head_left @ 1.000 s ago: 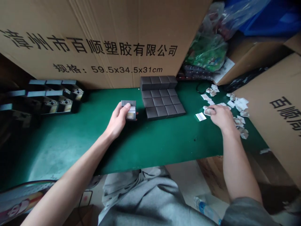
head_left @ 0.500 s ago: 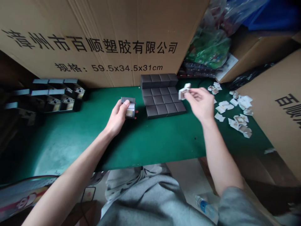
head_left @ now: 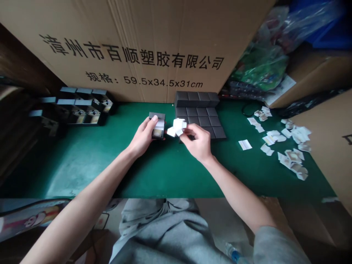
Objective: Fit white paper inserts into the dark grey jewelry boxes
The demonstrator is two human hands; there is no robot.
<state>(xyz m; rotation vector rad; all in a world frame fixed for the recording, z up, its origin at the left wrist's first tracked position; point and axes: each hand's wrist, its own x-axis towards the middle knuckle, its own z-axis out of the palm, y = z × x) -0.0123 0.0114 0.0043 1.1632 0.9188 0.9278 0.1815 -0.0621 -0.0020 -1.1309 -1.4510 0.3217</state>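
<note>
My left hand (head_left: 143,135) is closed around a small black box (head_left: 157,132) with its lid up, the thumb resting on the pale lining inside. Just right of it, my right hand (head_left: 198,141) pinches a folded white paper insert (head_left: 178,125) with flaps sticking out. A small gap parts the insert from the box. Behind the right hand lies a block of closed black boxes (head_left: 198,112) in rows, the back row stacked higher; the hand hides part of its front.
At the left stand several open black boxes (head_left: 92,117). Loose white inserts (head_left: 295,157) are scattered on the right of the green table (head_left: 132,183). A large cardboard carton (head_left: 154,33) walls off the back, and another carton (head_left: 327,128) the right.
My right hand has brought the white insert leftward and down, close to the open box. My left hand still holds the box. The view has shifted slightly.
</note>
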